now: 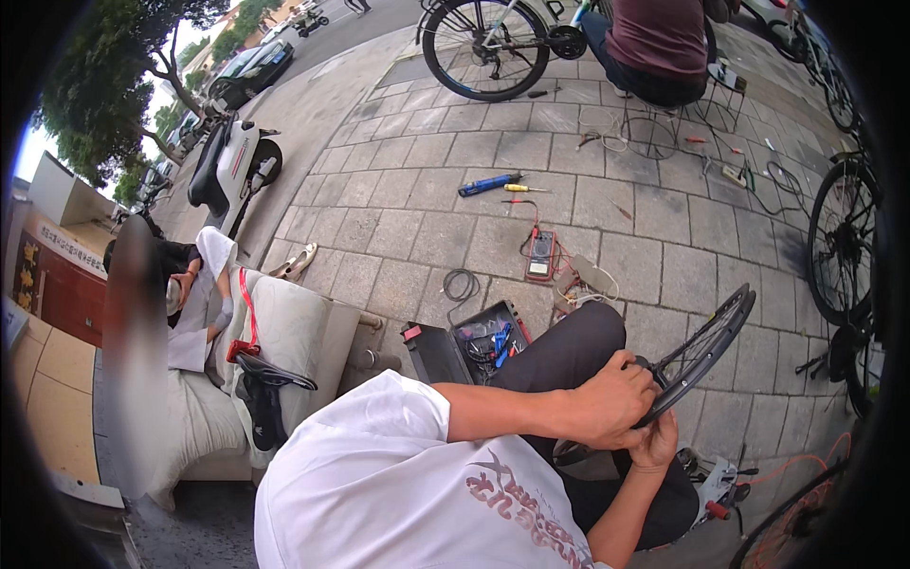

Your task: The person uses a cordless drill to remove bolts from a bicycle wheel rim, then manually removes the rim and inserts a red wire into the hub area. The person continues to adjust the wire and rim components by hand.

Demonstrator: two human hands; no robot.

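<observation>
A black wheel rim with spokes (706, 353) stands tilted over my lap and knees. My left hand (611, 398) is closed at the rim's near side, its fingers bent round the edge; the fingertips are partly hidden behind the rim. Just below, my right hand (657, 442) pinches the lowest part of the rim, fingers curled up against it. Both hands are close together there. What lies between the fingertips is too small to make out. My left knee (592, 332) is under the left forearm.
An open black toolbox (441, 353) with blue-handled tools lies beyond my left knee. On the paving are a red multimeter (540, 254), a blue tool (488, 184) and a yellow screwdriver (518, 188). Another person (659, 47) sits by a bicycle (488, 47); someone sits on a pale sofa (284, 327).
</observation>
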